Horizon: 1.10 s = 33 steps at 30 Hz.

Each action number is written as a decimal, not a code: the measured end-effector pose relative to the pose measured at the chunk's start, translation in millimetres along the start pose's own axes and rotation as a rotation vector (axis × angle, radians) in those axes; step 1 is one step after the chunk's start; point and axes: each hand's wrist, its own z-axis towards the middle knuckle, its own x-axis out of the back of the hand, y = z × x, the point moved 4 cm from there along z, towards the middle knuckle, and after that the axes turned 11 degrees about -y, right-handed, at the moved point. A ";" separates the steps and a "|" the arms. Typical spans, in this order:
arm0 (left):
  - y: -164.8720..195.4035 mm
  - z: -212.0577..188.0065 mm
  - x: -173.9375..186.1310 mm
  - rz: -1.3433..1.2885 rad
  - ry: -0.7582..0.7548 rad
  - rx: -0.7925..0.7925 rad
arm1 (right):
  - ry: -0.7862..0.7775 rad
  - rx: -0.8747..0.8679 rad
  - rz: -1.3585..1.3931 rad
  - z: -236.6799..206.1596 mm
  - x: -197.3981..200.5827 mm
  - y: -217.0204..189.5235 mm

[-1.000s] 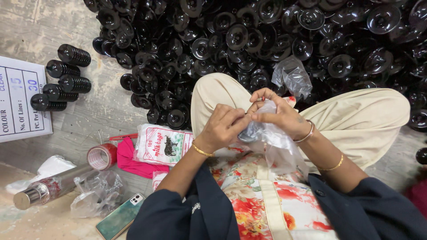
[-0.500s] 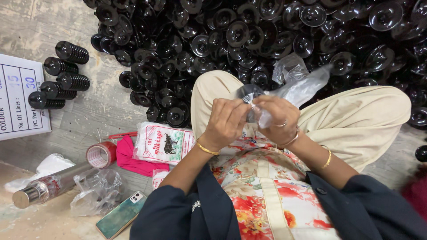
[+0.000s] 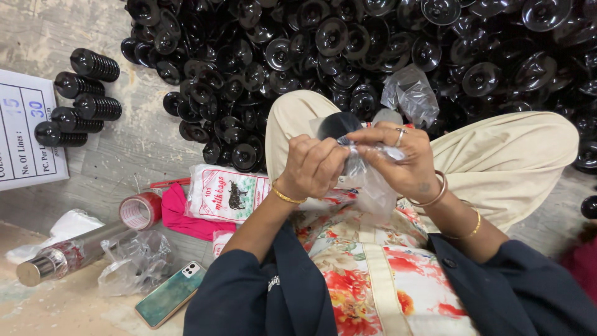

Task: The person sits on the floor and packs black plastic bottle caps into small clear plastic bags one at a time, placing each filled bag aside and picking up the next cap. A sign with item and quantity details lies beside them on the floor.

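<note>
Over the lap, above a floral garment (image 3: 373, 274), the left hand (image 3: 314, 167) and right hand (image 3: 398, 158) met on a clear plastic bag (image 3: 370, 183); the fingers (image 3: 323, 155) of both were closed, pinching the bag's mouth around a black stack of discs (image 3: 339, 124) that stood partly out of it, held in the air just in front of the knees. The thin film hung slack below the grip, so a loose pinch could, by judgement, let the stack slide out or tip, and a hard pull might tear the bag. Beside the left knee, on the floor (image 3: 124, 155), lay a printed packet of bags (image 3: 227, 193) over a pink cloth (image 3: 180, 214), a roll of red tape (image 3: 140, 210), crumpled clear plastic (image 3: 134, 264), a phone (image 3: 171, 294) and a metal-capped bottle (image 3: 62, 258); a dropped stack might scatter among these. Farther off lay banded black stacks (image 3: 84, 102) near a white label sheet (image 3: 25, 130). Beyond the knees rose a loose heap of black discs (image 3: 348, 43) with another clear bag (image 3: 410, 93) on it; spilled pieces would be lost in that heap.
</note>
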 end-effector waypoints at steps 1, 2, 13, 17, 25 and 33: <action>0.5 0.2 -0.6 0.002 -0.001 0.000 | -0.017 0.011 -0.032 1.4 2.5 -3.4; 1.1 0.5 -1.2 0.004 -0.001 0.000 | -0.034 0.022 -0.066 2.8 3.8 -6.1; -3.7 -2.9 -8.8 -0.079 -0.089 0.110 | 0.308 0.157 -0.617 -4.5 0.1 -1.5; -23.0 -14.8 0.1 -0.124 -0.076 0.335 | 0.434 0.056 -0.645 -3.2 46.2 27.8; -44.4 -28.0 16.1 -0.322 0.057 0.636 | 0.181 -0.255 0.389 -5.2 38.5 82.0; -85.6 -85.8 56.5 -0.292 0.186 0.813 | 0.142 -0.304 0.805 -27.5 27.9 127.9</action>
